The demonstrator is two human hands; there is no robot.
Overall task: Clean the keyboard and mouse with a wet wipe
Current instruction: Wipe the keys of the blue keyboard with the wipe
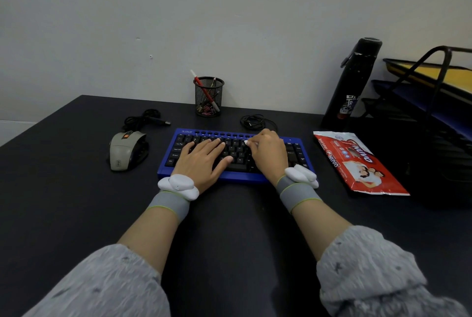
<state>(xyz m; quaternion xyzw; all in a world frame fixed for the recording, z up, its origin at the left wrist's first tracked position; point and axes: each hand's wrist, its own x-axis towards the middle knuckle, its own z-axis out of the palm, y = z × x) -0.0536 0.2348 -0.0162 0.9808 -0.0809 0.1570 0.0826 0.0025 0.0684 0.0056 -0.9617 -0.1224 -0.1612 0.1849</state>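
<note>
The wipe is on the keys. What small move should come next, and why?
Probably drag the wet wipe rightward along that key row. The right hand pinches it on the upper keys of the blue keyboard, and the left hand lies flat, steadying it.

1. The camera sits on my head and looks forward and down at the desk (237, 227).
2. It is close above my left hand (201, 161) and right hand (268, 154).
3. The wall (229, 23) fills the top.

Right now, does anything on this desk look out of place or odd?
Nothing spilled or damaged. The wipes pack lies askew right of the keyboard, and the mouse cable sits coiled behind the mouse with its USB plug loose on the desk, connected to nothing.
</note>
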